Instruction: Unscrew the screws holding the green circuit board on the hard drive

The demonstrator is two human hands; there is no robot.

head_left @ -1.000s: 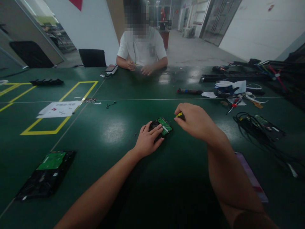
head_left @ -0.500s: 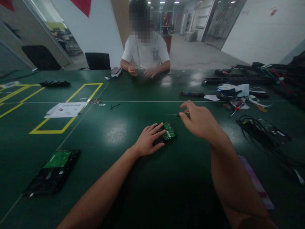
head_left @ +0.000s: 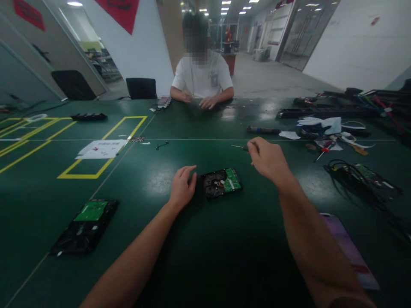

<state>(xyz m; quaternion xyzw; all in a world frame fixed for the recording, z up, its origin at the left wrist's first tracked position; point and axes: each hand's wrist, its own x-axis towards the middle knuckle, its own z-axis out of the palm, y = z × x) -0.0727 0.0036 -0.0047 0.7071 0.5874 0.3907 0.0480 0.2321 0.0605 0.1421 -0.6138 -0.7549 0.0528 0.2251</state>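
A small hard drive (head_left: 221, 183) with a green circuit board lies on the green table (head_left: 205, 248) in front of me. My left hand (head_left: 182, 186) rests just left of it, fingers loosely curled, holding nothing and no longer on the drive. My right hand (head_left: 269, 159) hovers up and right of the drive, closed on a small screwdriver (head_left: 242, 148) whose thin shaft points left.
A second hard drive (head_left: 86, 226) lies at the near left. A phone (head_left: 349, 250) sits near my right forearm. Cables (head_left: 359, 177), tools and paper scraps (head_left: 321, 124) crowd the right side. Another person (head_left: 201, 77) sits across. Paper (head_left: 102, 149) lies in a yellow-taped box.
My left hand has come off the hard drive and moved left of it. My right hand lifted the screwdriver up and away from the board.
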